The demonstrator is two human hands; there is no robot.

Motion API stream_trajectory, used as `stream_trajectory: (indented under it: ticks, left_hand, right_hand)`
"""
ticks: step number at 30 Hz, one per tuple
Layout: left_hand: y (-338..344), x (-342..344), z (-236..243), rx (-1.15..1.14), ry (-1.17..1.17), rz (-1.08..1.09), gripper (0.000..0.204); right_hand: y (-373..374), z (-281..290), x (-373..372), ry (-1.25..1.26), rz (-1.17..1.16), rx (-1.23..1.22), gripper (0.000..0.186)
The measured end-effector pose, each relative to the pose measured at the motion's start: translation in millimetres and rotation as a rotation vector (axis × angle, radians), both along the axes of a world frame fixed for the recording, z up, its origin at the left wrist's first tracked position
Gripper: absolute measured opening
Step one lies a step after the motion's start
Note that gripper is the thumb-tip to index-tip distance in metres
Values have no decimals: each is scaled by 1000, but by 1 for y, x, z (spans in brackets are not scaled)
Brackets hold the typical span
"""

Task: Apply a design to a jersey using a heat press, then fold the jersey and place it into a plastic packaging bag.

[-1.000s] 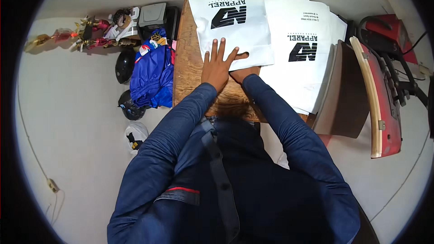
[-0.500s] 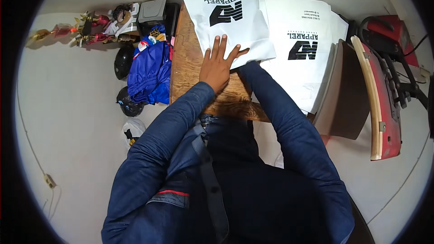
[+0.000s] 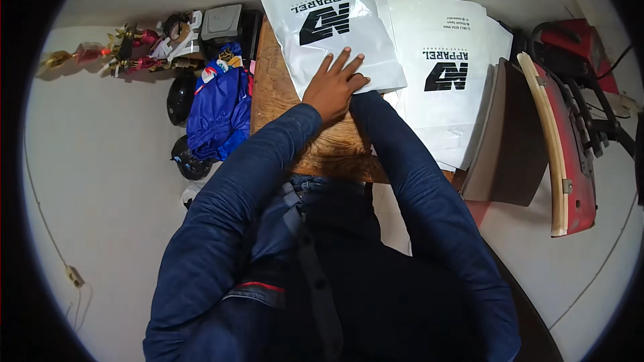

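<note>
A white plastic mailing bag [image 3: 376,47] with black print lies tilted over the far part of the wooden table [image 3: 270,80]. My left hand [image 3: 332,87] rests on top of the bag near its lower edge, fingers spread and slightly bent. From the right, my right forearm [image 3: 409,154] in its dark blue sleeve reaches in under the bag's lower edge. The bag covers my right hand, so its fingers are hidden, and I cannot tell if it holds anything. Beside them lies a stack of similar white bags [image 3: 446,110].
Blue clothing [image 3: 218,114] is piled left of the table, with a black helmet-like object [image 3: 180,97] by it. Trophies [image 3: 134,50] and a grey box [image 3: 223,21] stand further back. A brown panel [image 3: 513,141] and a red wood-edged machine [image 3: 570,161] border the right side.
My left hand has shifted slightly right, its fingers more bent. My right forearm is still under the bag. The bag has tilted and moved slightly left in view.
</note>
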State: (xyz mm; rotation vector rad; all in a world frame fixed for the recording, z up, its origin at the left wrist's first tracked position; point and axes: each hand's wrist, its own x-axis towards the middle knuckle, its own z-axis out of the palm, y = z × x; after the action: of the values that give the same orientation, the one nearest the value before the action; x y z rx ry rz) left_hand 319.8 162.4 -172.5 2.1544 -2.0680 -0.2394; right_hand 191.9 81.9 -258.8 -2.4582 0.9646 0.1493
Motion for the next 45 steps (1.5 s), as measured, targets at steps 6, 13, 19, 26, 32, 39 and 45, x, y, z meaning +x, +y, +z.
stream_trajectory:
  ticks: [6, 13, 19, 26, 32, 39, 45]
  left_hand:
    - [-2, 0, 7, -20, 112, -42, 65]
    - [8, 14, 34, -81, 306, -28, 67]
    - [16, -9, 53, -148, 335, -122, 59]
    - [28, -25, 48, -114, 309, -40, 50]
    - [15, -12, 40, -167, 302, -35, 62]
    - [21, -3, 47, -138, 218, -102, 56]
    - [33, -6, 51, -196, 316, -128, 58]
  right_hand:
    - [-16, -5, 11, -31, -8, -12, 55]
    - [-16, -3, 33, -75, 6, -1, 55]
    - [-7, -9, 32, -68, 10, 13, 55]
    - [30, -27, 12, -36, -23, 85, 55]
    - [59, -42, -7, -3, -50, 140, 55]
    - [59, -46, -13, 15, -52, 134, 55]
    - [69, -47, -9, 17, -57, 143, 55]
